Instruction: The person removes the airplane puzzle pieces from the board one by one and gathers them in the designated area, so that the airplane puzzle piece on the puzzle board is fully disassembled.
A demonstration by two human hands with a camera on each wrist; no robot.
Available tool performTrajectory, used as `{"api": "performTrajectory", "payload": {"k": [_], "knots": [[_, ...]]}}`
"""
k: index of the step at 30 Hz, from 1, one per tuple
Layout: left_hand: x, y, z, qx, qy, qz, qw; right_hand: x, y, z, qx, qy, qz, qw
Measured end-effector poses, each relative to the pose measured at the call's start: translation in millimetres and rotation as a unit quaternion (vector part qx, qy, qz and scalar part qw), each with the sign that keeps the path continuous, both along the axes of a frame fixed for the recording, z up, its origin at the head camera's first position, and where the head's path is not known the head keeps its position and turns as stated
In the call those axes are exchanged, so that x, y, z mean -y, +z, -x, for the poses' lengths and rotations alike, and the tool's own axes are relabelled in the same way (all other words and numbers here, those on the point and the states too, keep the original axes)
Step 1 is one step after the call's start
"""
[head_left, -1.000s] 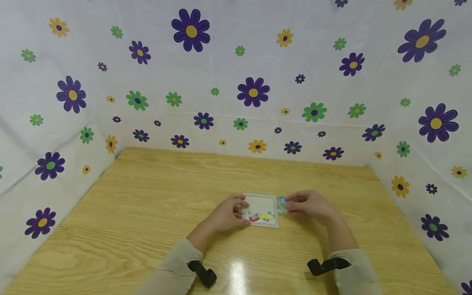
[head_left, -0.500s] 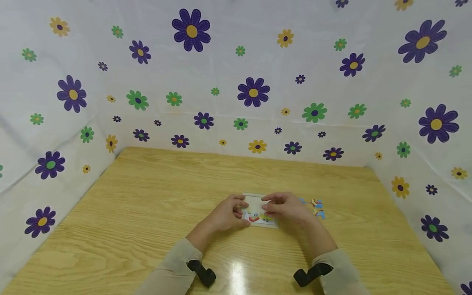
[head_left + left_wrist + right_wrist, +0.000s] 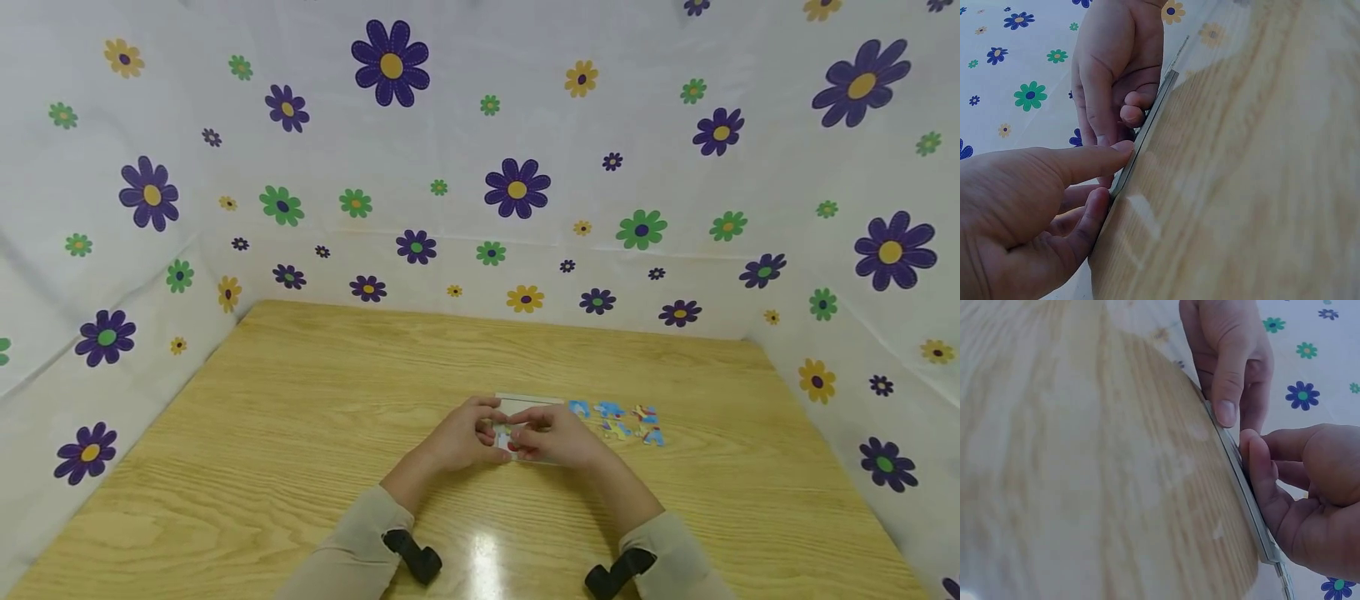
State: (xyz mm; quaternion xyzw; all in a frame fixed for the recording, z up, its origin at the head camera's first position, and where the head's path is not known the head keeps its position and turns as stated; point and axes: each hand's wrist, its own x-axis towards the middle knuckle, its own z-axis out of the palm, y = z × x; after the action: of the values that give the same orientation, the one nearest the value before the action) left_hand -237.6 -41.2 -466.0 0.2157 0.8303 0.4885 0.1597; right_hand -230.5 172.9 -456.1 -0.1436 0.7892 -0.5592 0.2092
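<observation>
A pale-framed jigsaw tray (image 3: 528, 398) lies flat on the table in the head view. Its lower strip shows part of a coloured picture. My left hand (image 3: 459, 435) grips the tray's left side, with the thumb at the near corner and the fingers along the far part; the left wrist view shows the thumb on the tray's edge. Over the tray's left part, my right hand (image 3: 558, 435) pinches with thumb and fingers at a puzzle piece, which those fingers almost wholly hide. To the right lie several loose blue and yellow puzzle pieces (image 3: 610, 409).
The wooden table (image 3: 360, 375) extends around the tray on every side. A white cloth with printed flowers (image 3: 450, 225) stands behind and at both sides. Black wrist mounts (image 3: 412, 557) sit on both sleeves.
From beside the tray, my right hand has moved left with a puzzle piece to the tray's left part, uncovering the loose pieces. My left hand has stayed in place.
</observation>
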Motion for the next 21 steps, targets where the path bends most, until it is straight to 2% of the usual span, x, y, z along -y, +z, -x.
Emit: {"api": "performTrajectory", "payload": {"k": [5, 10, 13, 17, 21], "knots": [[0.7, -0.3, 0.0, 0.002, 0.004, -0.003, 1.0, 4.5, 1.4, -1.7, -0.019, 0.007, -0.028, 0.999], [-0.4, -0.8, 0.5, 0.002, 0.005, -0.005, 1.0, 5.4, 2.3, -2.7, -0.027, 0.011, -0.032, 0.999], [-0.4, -1.5, 0.1, 0.0, 0.001, -0.006, 1.0, 4.2, 2.7, -3.1, 0.004, -0.007, -0.009, 1.0], [0.1, -1.4, -0.6, 0.001, 0.003, -0.004, 1.0, -0.5, 5.0, -1.8, 0.047, -0.055, 0.01, 0.997], [-0.1, -0.9, -0.3, -0.001, 0.01, 0.002, 0.9999, -9.1, 8.7, 1.8, 0.031, -0.066, -0.023, 0.997]]}}
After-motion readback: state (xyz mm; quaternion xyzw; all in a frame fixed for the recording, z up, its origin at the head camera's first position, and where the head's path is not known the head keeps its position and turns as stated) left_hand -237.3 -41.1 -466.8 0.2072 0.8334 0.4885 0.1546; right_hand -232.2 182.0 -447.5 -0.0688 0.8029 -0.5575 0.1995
